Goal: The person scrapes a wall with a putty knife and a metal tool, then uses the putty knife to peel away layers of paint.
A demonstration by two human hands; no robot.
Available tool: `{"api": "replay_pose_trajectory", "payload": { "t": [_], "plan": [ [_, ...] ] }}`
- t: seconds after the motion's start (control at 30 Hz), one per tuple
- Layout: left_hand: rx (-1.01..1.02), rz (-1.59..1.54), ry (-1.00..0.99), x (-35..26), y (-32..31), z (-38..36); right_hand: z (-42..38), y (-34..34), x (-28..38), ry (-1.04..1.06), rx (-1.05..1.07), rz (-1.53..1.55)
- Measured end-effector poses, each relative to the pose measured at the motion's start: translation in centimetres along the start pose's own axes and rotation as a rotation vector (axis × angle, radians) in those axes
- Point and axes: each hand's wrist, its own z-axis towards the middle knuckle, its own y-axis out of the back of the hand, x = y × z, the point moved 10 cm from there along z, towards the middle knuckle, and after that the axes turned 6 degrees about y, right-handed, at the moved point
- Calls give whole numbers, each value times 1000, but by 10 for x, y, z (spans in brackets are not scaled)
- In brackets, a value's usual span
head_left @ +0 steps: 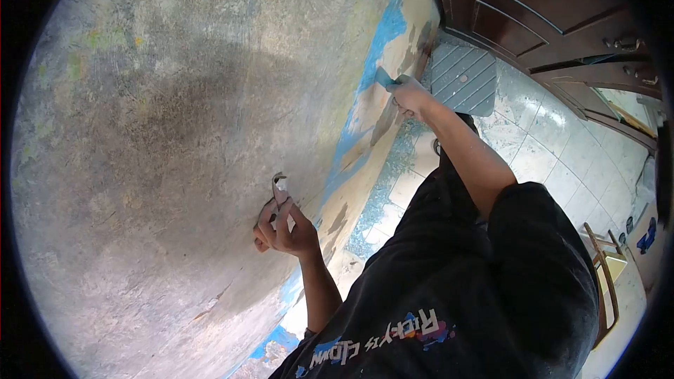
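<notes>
Black printed T-shirt [449, 288], seemingly dusty

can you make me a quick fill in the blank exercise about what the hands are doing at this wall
1. The right hand presses a scraper against the ____ band of old paint.
2. The left hand holds a small piece flat against the ____.
3. Below the wall, loose paint flakes lie on the tiled ____.
4. The dark wooden ____ stands past the right hand.

Missing words: blue; wall; floor; door
</notes>
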Motion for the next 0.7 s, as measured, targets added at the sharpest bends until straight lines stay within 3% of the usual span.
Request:
{"api": "replay_pose_trajectory", "payload": {
  "t": [0.07,0.17,0.27,0.37,0.7],
  "plan": [
    [-3,-18,4,0,1,-1,-27,-12,24,41,-63,-84],
    [-7,-14,8,-2,8,0,-1,-8,9,21,-140,-115],
    [2,-19,-3,-2,5,2,3,-9,17,-28,-109,-166],
    [14,-21,-9,3,7,-3,-32,-16,42,105,-82,-83],
    [-5,-26,-9,-2,5,0,-24,-12,50,114,-117,-205]
  ]
}}
